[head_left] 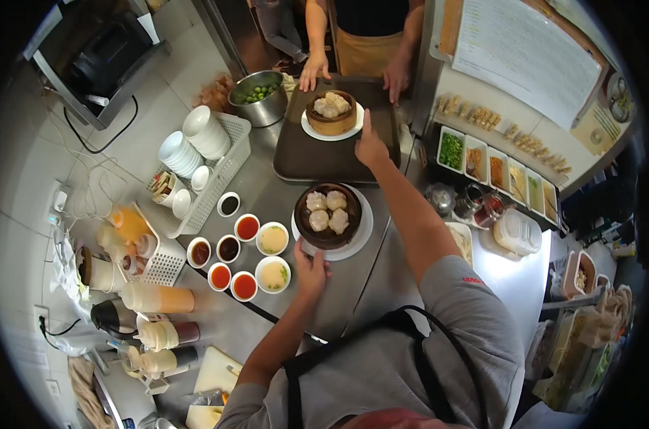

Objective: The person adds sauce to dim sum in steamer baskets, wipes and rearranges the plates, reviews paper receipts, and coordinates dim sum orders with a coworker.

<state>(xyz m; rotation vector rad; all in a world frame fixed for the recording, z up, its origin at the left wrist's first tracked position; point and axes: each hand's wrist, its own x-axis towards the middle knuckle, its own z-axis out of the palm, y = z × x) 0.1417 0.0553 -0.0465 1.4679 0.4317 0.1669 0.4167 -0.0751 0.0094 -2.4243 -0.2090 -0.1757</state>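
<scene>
My left hand (311,269) is at the lower-left rim of a white plate (366,227), its fingers closed on the edge. On this plate stands a dark round steamer basket (303,223) with several dumplings (328,211). My right hand (372,149) reaches over a brown tray (310,163), index finger stretched out beside the right rim of a second white plate (311,131) and nothing visible in the hand. That plate carries a bamboo steamer (330,126) with pale dumplings (332,105).
A person in a tan apron (371,56) stands beyond the tray, hands at its far edge. Left lie several sauce bowls (229,248), a bowl basket (228,168), a metal bowl (266,109) and squeeze bottles (169,336). Topping containers (474,159) line the right.
</scene>
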